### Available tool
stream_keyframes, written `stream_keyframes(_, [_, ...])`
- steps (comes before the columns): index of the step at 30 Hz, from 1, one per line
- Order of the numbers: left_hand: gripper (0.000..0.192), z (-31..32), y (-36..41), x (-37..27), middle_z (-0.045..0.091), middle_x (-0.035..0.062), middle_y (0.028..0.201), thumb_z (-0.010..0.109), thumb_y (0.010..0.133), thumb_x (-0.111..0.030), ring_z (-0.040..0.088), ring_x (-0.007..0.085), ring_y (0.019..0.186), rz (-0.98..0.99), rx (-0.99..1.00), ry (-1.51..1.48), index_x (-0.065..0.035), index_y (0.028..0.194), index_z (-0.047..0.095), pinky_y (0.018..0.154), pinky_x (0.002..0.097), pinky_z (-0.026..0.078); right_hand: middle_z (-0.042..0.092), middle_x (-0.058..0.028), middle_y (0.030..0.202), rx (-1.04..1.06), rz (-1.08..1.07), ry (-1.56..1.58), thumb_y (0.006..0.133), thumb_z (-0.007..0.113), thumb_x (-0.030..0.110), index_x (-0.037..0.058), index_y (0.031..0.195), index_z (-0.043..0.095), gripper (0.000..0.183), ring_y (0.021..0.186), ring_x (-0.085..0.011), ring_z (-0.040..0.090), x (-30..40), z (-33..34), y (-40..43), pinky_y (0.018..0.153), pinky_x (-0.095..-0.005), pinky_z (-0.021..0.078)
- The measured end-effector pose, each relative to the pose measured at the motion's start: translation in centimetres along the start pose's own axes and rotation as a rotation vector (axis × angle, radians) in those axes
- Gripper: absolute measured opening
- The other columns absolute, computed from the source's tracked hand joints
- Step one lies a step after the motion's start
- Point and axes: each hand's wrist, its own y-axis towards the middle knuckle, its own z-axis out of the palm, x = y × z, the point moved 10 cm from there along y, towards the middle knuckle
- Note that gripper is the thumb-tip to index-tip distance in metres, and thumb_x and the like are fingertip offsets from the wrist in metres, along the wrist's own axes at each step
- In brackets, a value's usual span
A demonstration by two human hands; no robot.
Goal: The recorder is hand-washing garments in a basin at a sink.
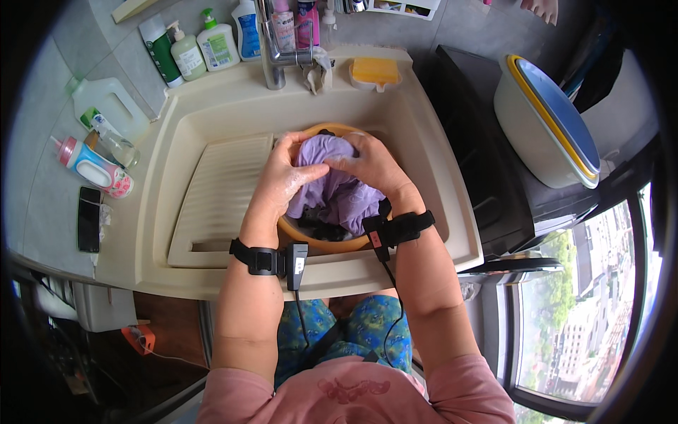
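Note:
Both hands hold a bunched purple cloth point(339, 183) over an orange basin point(288, 232) in the laundry sink. My left hand point(288, 175) grips the cloth's left side, with its thumb pointing right. On the upper right, my right hand point(373, 161) grips the same cloth, its thumb near the left one. Suds show on both hands. Dark wet cloth point(323, 229) lies beneath the purple one in the basin. Each wrist wears a black strap with a small cabled device. The fingers behind the cloth are partly hidden.
A ribbed washboard point(228, 185) fills the sink's left side. The faucet point(273, 58) rises at the back, between bottles and a yellow soap bar point(375, 70) in a dish. A phone point(88, 219) and bottles lie on the left ledge. Stacked basins point(545, 127) lean at the right.

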Motion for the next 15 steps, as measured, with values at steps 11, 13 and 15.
stream_keyframes(11, [0.032, 0.0, 0.6, 4.3, 0.06, 0.0088, 0.092, 0.065, 0.077, -0.021, 0.057, 0.0166, 0.08, -0.296, -0.037, -0.6, -0.0007, 0.101, 0.058, 0.074, 0.0291, 0.045, 0.049, -0.0043, 0.078, -0.568, 0.204, 0.848, 0.073, 0.06, 0.005, 0.0028, 0.089, 0.046, 0.022, 0.072, -0.0126, 0.047, -4.4, -2.8, -0.8, 0.065, -0.0261, 0.0418])
stream_keyframes(13, [0.03, 0.6, 0.1, 4.5, 0.057, 0.0088, 0.102, 0.061, 0.08, -0.018, 0.054, 0.0172, 0.095, -0.341, -0.117, -0.618, -0.0037, 0.106, 0.054, 0.078, 0.0322, 0.046, 0.048, -0.005, 0.077, -0.573, 0.063, 0.821, 0.072, 0.06, 0.008, 0.0065, 0.094, 0.043, 0.028, 0.072, -0.0141, 0.047, -2.2, -2.1, -0.9, 0.065, -0.0267, 0.042])
stream_keyframes(15, [0.029, -1.1, 0.3, 5.9, 0.054, 0.0065, 0.098, 0.061, 0.082, -0.026, 0.054, 0.0163, 0.089, -0.244, -0.327, -0.447, -0.0078, 0.103, 0.051, 0.078, 0.0322, 0.046, 0.053, -0.0109, 0.079, -0.443, -0.078, 0.532, 0.073, 0.061, 0.011, 0.0066, 0.093, 0.048, 0.025, 0.074, -0.0201, 0.053, 1.7, -0.9, -0.8, 0.069, -0.0296, 0.044])
